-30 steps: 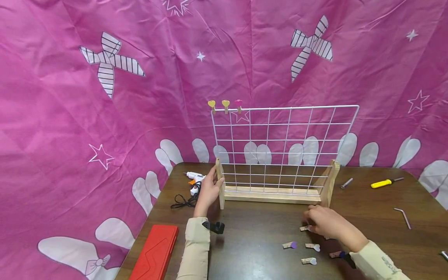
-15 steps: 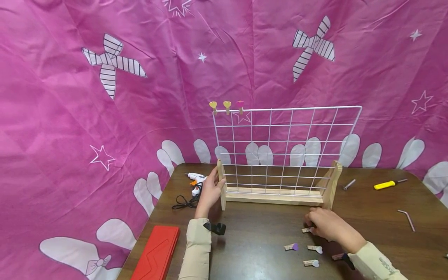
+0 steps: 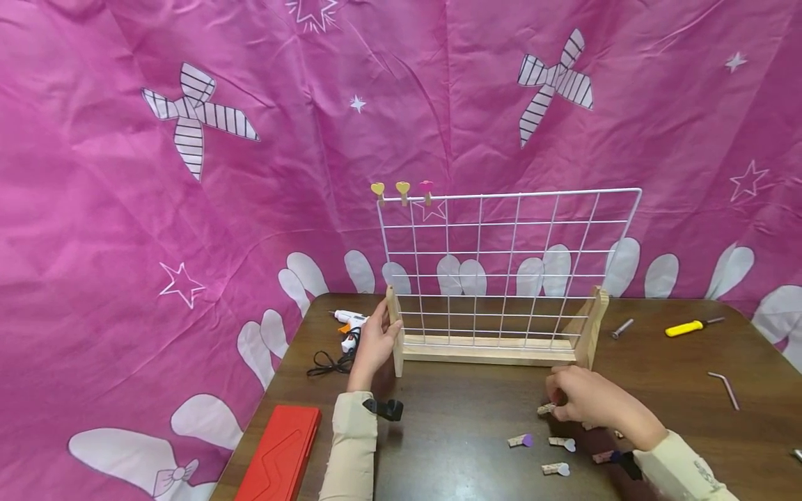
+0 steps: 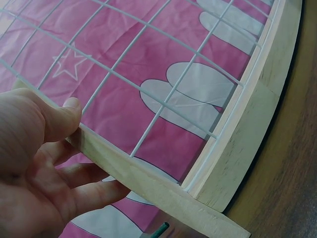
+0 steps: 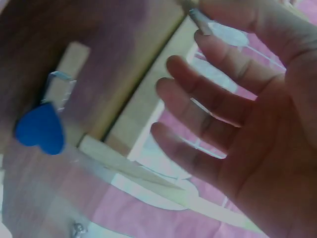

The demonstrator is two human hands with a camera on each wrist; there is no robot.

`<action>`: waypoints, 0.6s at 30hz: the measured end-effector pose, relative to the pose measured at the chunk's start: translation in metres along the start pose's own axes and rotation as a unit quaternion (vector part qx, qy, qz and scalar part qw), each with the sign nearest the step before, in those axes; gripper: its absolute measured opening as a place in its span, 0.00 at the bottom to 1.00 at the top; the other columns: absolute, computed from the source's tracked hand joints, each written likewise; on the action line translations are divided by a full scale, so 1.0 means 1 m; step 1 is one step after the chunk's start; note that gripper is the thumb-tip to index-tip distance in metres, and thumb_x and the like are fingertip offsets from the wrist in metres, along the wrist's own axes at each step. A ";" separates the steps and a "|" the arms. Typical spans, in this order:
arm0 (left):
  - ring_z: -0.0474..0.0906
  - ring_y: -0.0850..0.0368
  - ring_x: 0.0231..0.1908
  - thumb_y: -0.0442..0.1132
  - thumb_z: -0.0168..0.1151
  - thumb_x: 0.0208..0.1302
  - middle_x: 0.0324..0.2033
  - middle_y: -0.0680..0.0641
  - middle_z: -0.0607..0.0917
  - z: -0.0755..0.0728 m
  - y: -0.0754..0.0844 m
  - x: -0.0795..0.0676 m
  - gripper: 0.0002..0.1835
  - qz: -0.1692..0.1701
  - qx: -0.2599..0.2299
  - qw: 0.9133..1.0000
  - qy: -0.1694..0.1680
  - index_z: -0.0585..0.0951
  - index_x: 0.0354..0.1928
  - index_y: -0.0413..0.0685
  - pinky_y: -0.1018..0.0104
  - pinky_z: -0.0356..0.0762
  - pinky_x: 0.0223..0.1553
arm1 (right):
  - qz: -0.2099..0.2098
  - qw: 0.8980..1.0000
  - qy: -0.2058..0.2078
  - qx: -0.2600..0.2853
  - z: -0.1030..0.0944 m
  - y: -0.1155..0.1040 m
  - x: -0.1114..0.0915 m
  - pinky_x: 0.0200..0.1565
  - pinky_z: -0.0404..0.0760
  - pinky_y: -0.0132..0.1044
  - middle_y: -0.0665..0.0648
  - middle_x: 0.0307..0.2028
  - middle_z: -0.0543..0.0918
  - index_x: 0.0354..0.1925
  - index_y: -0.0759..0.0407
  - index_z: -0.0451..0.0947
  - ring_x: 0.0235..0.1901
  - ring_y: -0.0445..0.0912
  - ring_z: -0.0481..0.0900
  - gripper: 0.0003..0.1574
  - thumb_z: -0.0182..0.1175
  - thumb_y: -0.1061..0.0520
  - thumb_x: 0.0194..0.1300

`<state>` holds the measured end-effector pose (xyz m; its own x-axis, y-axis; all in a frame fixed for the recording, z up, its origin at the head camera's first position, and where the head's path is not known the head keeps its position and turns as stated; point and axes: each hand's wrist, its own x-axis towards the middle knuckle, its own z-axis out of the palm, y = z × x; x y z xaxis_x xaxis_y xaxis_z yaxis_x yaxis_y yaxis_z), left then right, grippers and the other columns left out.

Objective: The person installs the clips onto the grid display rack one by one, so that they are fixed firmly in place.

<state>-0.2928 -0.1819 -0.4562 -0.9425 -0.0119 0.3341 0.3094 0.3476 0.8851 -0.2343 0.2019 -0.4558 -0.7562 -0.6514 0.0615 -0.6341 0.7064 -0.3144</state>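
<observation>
A white glue gun with an orange trigger lies near the far left corner of the wooden table, its black cord looped just beside the left edge, while a red case sits farther down along that edge. Toward the far right corner lie a bolt and a yellow-handled screwdriver, with a bent rod, perhaps a hex key, nearer the right edge. Beyond the far edge hangs a pink cloth printed with striped bows and stars.
</observation>
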 end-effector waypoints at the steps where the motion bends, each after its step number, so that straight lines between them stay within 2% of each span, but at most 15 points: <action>1: 0.71 0.44 0.56 0.28 0.54 0.64 0.59 0.34 0.70 0.000 0.000 0.000 0.31 0.000 -0.001 1.000 0.001 0.60 0.68 0.42 0.54 0.73 0.53 | -0.002 1.000 0.008 0.006 -0.003 -0.002 0.000 0.20 0.65 0.28 0.40 0.24 0.69 0.23 0.45 0.73 0.22 0.35 0.65 0.11 0.68 0.57 0.48; 5: 0.70 0.45 0.56 0.29 0.54 0.64 0.61 0.36 0.69 0.000 0.001 -0.001 0.31 0.001 -0.003 1.000 0.002 0.60 0.68 0.43 0.55 0.73 0.53 | -0.039 0.996 0.074 0.021 -0.015 -0.010 0.003 0.24 0.72 0.29 0.38 0.27 0.74 0.28 0.45 0.75 0.26 0.34 0.71 0.09 0.66 0.57 0.53; 8: 0.70 0.44 0.57 0.28 0.54 0.64 0.61 0.35 0.68 -0.001 0.003 -0.002 0.30 0.008 -0.007 1.000 0.000 0.60 0.68 0.42 0.55 0.72 0.54 | -0.078 0.987 0.141 0.012 -0.027 -0.019 0.006 0.29 0.76 0.31 0.36 0.29 0.75 0.30 0.45 0.76 0.30 0.34 0.74 0.10 0.66 0.59 0.54; 11: 0.70 0.44 0.56 0.29 0.54 0.64 0.61 0.35 0.68 -0.001 0.002 -0.002 0.30 0.014 -0.007 1.000 -0.002 0.59 0.68 0.42 0.54 0.72 0.53 | -0.095 0.977 0.190 -0.001 -0.045 -0.032 0.011 0.33 0.78 0.33 0.37 0.32 0.76 0.33 0.47 0.76 0.32 0.34 0.75 0.09 0.65 0.60 0.55; 15: 0.70 0.45 0.57 0.29 0.54 0.64 0.61 0.36 0.68 -0.001 0.000 -0.001 0.30 0.013 -0.004 1.000 -0.002 0.60 0.68 0.42 0.56 0.72 0.54 | -0.101 0.971 0.218 -0.008 -0.073 -0.052 0.018 0.36 0.80 0.37 0.40 0.35 0.77 0.37 0.51 0.76 0.36 0.36 0.77 0.08 0.63 0.61 0.58; 18: 0.70 0.45 0.57 0.28 0.54 0.64 0.60 0.36 0.69 0.000 0.000 -0.001 0.30 0.012 -0.004 1.000 0.001 0.60 0.68 0.41 0.56 0.72 0.54 | -0.105 0.969 0.225 -0.016 -0.092 -0.065 0.025 0.35 0.80 0.36 0.42 0.36 0.76 0.39 0.52 0.75 0.35 0.37 0.77 0.09 0.62 0.62 0.59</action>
<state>-0.2920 -0.1823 -0.4568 -0.9343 -0.0045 0.3565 0.3337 0.3405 0.8790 -0.2269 0.1653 -0.3464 -0.5991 -0.6009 0.5292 -0.7810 0.5841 -0.2210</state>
